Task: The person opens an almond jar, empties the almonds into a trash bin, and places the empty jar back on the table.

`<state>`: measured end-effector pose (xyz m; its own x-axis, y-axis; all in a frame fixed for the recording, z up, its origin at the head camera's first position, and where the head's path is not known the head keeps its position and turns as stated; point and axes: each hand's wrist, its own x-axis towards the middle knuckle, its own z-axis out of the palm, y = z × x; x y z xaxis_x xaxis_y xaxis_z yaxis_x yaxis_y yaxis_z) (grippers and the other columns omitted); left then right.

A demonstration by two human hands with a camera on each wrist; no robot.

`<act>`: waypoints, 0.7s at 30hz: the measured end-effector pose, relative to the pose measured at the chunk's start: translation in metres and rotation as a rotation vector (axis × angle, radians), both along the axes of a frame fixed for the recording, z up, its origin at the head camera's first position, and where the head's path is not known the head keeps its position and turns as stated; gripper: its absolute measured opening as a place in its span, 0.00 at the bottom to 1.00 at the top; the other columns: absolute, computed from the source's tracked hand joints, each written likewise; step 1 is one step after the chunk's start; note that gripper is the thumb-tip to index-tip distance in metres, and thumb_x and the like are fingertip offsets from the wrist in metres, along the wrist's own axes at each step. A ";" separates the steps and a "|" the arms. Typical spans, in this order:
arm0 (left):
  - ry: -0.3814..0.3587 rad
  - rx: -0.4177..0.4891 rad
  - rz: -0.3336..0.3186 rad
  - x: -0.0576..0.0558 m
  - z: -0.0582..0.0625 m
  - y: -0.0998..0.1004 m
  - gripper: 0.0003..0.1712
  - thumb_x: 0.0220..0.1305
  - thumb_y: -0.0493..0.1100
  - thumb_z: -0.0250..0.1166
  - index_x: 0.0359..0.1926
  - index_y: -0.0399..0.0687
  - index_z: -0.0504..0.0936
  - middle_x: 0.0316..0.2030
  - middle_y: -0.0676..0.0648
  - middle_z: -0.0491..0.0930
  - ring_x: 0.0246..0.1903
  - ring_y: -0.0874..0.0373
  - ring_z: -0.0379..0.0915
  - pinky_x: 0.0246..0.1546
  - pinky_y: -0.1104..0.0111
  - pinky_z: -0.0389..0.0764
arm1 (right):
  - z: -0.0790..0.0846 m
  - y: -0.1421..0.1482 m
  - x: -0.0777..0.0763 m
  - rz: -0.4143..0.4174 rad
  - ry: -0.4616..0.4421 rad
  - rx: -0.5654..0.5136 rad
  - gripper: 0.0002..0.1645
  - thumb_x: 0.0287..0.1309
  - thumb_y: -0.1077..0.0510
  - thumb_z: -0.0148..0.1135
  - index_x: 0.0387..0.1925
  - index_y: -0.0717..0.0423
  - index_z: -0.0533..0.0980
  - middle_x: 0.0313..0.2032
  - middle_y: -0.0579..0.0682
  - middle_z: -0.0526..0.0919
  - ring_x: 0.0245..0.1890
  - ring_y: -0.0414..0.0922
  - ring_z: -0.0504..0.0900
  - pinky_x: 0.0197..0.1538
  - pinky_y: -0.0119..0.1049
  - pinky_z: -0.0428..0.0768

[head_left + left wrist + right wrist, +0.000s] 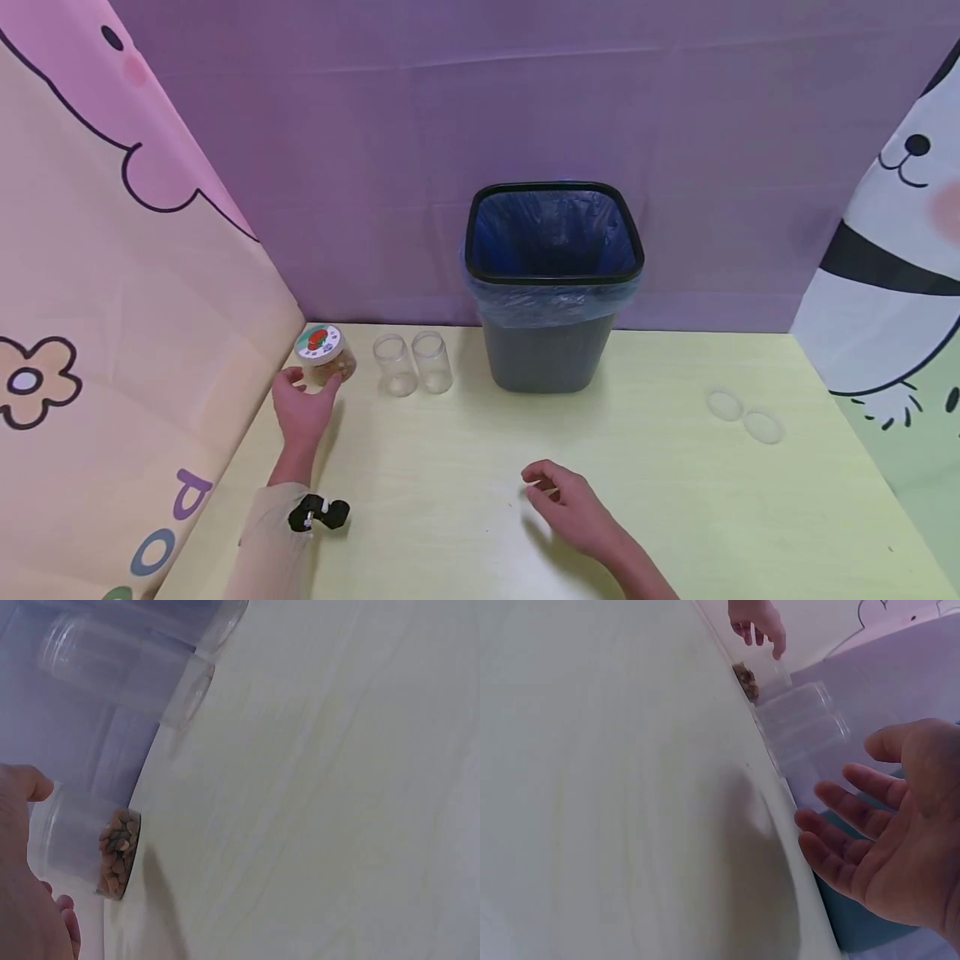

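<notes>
At the table's far left corner stands a clear jar with a printed white lid. Brown nut-like pieces cover its bottom. My left hand is right at the jar's near side, thumb and fingers spread apart. Its thumb tip overlaps the jar's upper wall in the left wrist view. To the right of the jar, two clear uncapped jars stand side by side. My right hand hovers over the table's front middle, fingers loosely bent, with nothing in it.
A grey bin with a blue bag liner stands at the back middle. Two translucent round lids lie flat on the right of the table. Purple cloth hangs behind, and printed cloths border both sides.
</notes>
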<state>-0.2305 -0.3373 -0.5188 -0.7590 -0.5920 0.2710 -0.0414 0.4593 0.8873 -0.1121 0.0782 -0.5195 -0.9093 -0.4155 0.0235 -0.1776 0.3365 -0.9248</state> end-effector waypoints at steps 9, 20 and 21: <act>-0.273 -0.002 -0.094 -0.013 -0.002 -0.016 0.56 0.54 0.57 0.71 0.71 0.34 0.50 0.67 0.32 0.55 0.66 0.37 0.52 0.64 0.45 0.57 | -0.003 -0.017 0.006 0.021 0.023 0.005 0.18 0.69 0.50 0.54 0.54 0.55 0.74 0.51 0.49 0.79 0.47 0.44 0.78 0.48 0.40 0.77; -0.473 -0.176 -0.049 -0.031 -0.009 -0.024 0.63 0.49 0.70 0.69 0.73 0.38 0.52 0.67 0.34 0.60 0.65 0.36 0.55 0.58 0.37 0.51 | -0.006 -0.017 0.007 0.012 0.048 0.042 0.15 0.69 0.53 0.55 0.52 0.56 0.75 0.49 0.48 0.80 0.46 0.43 0.78 0.46 0.38 0.77; -0.478 -0.176 -0.043 -0.032 -0.010 -0.025 0.63 0.48 0.71 0.68 0.72 0.38 0.52 0.67 0.34 0.61 0.65 0.36 0.54 0.58 0.37 0.50 | -0.006 -0.016 0.007 0.009 0.057 0.046 0.15 0.69 0.53 0.56 0.52 0.56 0.75 0.49 0.48 0.80 0.46 0.43 0.78 0.46 0.38 0.77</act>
<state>-0.2620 -0.3623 -0.5290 -0.8450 -0.5344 -0.0191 -0.4016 0.6105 0.6826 -0.1051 0.0625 -0.5259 -0.9031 -0.4258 0.0558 -0.2330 0.3769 -0.8965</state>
